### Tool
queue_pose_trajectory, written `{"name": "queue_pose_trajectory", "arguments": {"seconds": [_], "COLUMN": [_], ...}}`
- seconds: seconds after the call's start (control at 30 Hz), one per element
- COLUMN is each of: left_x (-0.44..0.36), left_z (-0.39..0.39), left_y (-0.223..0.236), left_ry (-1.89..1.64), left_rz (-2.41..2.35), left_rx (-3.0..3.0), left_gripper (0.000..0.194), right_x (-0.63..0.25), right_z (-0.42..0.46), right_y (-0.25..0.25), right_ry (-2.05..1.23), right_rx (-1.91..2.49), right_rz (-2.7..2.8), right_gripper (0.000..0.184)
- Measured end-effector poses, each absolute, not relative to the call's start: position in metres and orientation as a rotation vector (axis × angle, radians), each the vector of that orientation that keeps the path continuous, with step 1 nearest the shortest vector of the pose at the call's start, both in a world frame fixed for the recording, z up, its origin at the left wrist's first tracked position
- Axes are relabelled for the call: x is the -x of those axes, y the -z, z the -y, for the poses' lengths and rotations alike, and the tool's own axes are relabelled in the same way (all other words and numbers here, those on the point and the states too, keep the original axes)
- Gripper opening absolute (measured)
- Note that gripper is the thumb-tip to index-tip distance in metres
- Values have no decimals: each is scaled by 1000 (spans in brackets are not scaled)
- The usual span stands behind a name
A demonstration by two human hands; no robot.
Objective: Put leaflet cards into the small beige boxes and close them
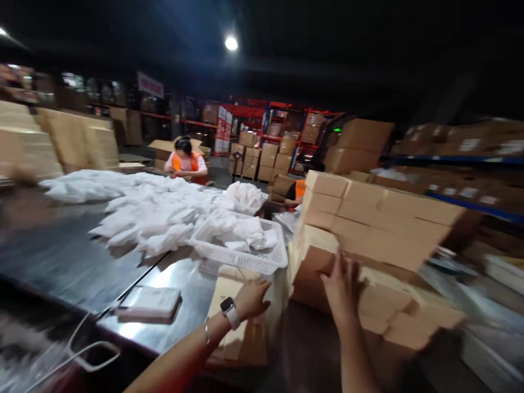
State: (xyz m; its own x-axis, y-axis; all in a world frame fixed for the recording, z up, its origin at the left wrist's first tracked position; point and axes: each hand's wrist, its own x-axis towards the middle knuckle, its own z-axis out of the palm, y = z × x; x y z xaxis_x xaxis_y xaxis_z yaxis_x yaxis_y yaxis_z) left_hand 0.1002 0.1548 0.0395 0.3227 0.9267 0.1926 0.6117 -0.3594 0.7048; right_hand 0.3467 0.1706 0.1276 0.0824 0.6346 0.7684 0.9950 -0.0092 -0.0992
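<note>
White basket (237, 261), packets (250, 233) inside, cardboard boxes (379, 215)

A metal table (61, 254) bears white packets (151, 213), a basket (241, 260), a flat device (149, 303), a brown stack (249, 343) and cardboard boxes (388, 213).

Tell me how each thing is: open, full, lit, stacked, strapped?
White basket, partly filled
White packets, heaped loosely
Brown boxes, stacked
Flat brown pieces, piled
White slab, lying flat
Background carton, flaps open
Ceiling lamp, lit
Watch, strapped on
Left hand, thumb apart
Right hand, fingers spread against boxes
</note>
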Motion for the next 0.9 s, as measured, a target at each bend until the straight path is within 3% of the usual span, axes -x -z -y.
{"name": "queue_pose_trajectory", "arguments": {"seconds": [0.13, 0.23, 0.3, 0.4, 0.6, 0.7, 0.8, 0.9], "left_x": [-28, 6, 14, 12, 15, 18, 13, -4], "left_z": [-102, -83, -84, -89, -46, -20, -12, -15], "left_y": [-15, -4, -6, -21, -53, -51, -42, -38], "left_ry": [-961, -1012, -1103, -1239, -1216, -1131, -1031, -944], "left_rz": [-1947, -2041, -1982, -1817, -1243, -1068, -1041, -1139], "left_rx": [-1735, -1559, -1514, -1421, -1414, -1429, -1571, -1818], "left_gripper": [65, 56, 47, 53, 52, 51, 60, 37], "right_x": [-338, -304, -273, -233, -234, -253, -257, -247], "right_z": [-169, -156, -143, -122, -92, -77, -60, -50], "right_y": [-99, -76, -66, -61, -77, -71, -47, -27], "right_ry": [854, 776, 684, 620, 663, 674, 706, 589], "right_rx": [1325, 1113, 1048, 975, 749, 697, 940, 1127], "right_rz": [1524, 1600, 1712, 1914, 2107, 2134, 1948, 1798], "right_gripper": [71, 62, 50, 34, 46, 37, 24, 30]}}
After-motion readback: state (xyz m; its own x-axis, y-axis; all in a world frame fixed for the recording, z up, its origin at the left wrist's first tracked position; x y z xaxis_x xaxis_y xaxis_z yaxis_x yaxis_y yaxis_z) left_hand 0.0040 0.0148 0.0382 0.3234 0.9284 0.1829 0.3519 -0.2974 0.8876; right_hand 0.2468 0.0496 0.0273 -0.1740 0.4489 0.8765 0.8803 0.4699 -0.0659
